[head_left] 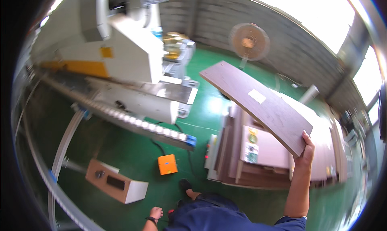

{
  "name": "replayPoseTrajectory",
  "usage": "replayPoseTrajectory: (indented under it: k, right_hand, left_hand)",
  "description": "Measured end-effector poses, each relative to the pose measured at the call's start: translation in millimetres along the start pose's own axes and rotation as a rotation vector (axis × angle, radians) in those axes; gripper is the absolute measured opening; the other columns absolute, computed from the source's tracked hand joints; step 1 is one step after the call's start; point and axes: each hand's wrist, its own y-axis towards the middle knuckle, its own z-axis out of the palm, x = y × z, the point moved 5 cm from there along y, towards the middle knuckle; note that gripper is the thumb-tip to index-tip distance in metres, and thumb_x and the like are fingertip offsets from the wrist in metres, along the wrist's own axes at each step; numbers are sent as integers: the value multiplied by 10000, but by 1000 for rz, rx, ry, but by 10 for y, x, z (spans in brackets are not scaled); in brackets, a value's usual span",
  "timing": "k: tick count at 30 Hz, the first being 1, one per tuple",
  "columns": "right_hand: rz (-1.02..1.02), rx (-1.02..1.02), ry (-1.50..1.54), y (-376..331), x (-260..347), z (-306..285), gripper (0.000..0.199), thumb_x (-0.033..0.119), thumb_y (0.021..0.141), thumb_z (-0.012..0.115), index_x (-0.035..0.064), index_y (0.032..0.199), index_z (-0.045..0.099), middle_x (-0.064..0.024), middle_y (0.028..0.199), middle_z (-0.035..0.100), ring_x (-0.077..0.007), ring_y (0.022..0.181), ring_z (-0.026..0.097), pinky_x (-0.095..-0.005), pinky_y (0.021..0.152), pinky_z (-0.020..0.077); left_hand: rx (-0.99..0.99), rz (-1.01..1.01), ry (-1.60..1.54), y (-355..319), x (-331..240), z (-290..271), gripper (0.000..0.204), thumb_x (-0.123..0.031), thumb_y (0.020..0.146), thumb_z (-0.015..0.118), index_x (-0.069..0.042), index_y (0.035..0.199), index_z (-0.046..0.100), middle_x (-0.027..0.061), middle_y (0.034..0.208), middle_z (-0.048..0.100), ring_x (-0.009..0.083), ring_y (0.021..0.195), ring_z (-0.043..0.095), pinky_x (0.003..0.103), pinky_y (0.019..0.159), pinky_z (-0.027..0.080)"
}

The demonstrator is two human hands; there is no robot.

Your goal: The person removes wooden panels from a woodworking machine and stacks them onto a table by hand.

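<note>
A single flat, purplish-brown board [258, 106] is held aloft at the right of centre, slanting from upper left to lower right, with one white label [256, 96] on its upper face. The right hand [305, 151] grips its near right corner, thumb pressed along the top face and fingers wrapped underneath, where the board and palm hide them; the forearm rises almost straight from the lower edge, its elbow end cut off near the navy sleeve [291, 223]. The left hand [156, 213] hangs low beside the body, fingers loosely bent, one dark band [151, 219] at the wrist; it is small and blurred, so whether it holds anything cannot be told. Beneath and beyond the board lies one stack of panels [266, 148], partly covered by it, the layers too merged to count. Left of the stack, one orange box [167, 164] and one brown-and-white box [117, 181] stand on the green floor [201, 140]. Farther out are one roller rail [133, 120], one large pale machine [133, 45] cut off above, and one round fan [249, 41], its blades indistinct.
</note>
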Motion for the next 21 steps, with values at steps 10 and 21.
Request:
replayPoseTrajectory:
  k: [10, 21]
  right_hand:
    - [-555, -420, 74, -2088, 1645, -2531, 347, 138, 797, 571, -8, 1098, 479, -117, 1020, 556, -225, 942, 545, -335, 820, 439]
    - [-725, -732, 319, -4125, 1973, -5927, 452, 219, 835, 543, -7, 1208, 424, -117, 1161, 516, -249, 1057, 494, -384, 885, 414]
  left_hand:
    - [517, 673, 590, 491, 185, 607, 196, -232, 853, 440, -77, 875, 558, 46, 598, 530, 151, 456, 459, 285, 389, 358]
    - [595, 950, 2308, -274, 233, 3675, 318, -246, 805, 441, -50, 985, 614, 161, 999, 614, 254, 924, 606, 372, 777, 492]
